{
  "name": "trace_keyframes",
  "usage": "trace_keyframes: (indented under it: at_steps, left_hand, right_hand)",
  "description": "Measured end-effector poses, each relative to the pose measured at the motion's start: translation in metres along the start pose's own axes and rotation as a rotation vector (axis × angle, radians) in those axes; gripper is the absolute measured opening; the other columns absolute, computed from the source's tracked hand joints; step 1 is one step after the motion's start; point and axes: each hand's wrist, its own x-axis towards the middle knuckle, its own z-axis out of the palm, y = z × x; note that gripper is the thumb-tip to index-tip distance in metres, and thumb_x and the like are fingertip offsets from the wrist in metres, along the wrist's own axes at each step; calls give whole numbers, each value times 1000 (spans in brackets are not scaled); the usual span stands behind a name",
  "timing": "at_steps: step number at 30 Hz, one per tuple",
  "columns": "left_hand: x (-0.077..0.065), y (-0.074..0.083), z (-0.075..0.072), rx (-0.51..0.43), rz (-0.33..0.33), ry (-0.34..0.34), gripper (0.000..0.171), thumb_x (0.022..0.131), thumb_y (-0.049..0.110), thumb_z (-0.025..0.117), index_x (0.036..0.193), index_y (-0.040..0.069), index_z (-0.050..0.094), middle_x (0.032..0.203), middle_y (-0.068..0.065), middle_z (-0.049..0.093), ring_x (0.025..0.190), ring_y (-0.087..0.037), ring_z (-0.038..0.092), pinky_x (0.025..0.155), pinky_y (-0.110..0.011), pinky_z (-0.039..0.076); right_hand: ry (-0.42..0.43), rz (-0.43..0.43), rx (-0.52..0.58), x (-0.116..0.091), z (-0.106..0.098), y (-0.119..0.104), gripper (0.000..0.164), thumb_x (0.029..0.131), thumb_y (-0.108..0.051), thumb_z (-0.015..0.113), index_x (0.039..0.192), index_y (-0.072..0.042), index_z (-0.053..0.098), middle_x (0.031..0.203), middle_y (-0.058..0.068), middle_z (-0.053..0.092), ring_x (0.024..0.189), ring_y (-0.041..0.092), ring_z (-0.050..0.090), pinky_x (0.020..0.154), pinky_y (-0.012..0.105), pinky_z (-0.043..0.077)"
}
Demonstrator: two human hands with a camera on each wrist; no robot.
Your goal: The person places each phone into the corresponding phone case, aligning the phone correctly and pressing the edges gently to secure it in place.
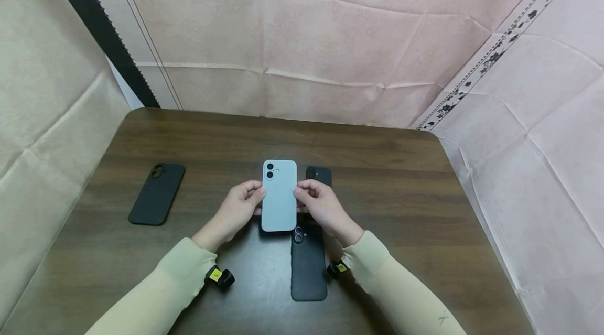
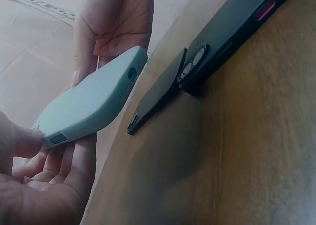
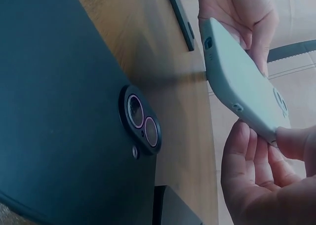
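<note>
Both hands hold a phone in a pale mint case above the table, its camera side facing the head view. On its left edge, my left hand pinches it between thumb and curled fingers. My right hand grips the opposite edge the same way. In the right wrist view, the port cutout and side button of the mint case show. Below the right hand lies a phone in a black case. Another black case lies behind that hand, partly hidden by it.
A black phone case lies at the table's left, wood showing through its camera cutout. The brown wooden table ends at a rounded back edge. Pale cloth hangs behind and on both sides.
</note>
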Motion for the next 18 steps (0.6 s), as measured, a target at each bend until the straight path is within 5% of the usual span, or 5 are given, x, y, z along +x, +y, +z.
trace_keyframes:
  at_steps: [10,18]
  left_hand:
    - [-2,-1,-1,8,-6,-55,34,104,19,47,132,2,51,121,-14,61,106,-23,60,81,-35,55]
    - [-3,-4,-2,101,-1,-17,32,103,17,48,132,3,52,122,-13,57,110,-24,57,88,-38,52]
  right_hand:
    - [-16,20,-61,0,1,2,21,99,-18,56,111,-1,61,93,12,64,81,23,63,83,45,54]
    - [5,1,-65,-1,4,4,19,97,-20,61,108,-4,59,92,12,67,83,28,65,78,41,56]
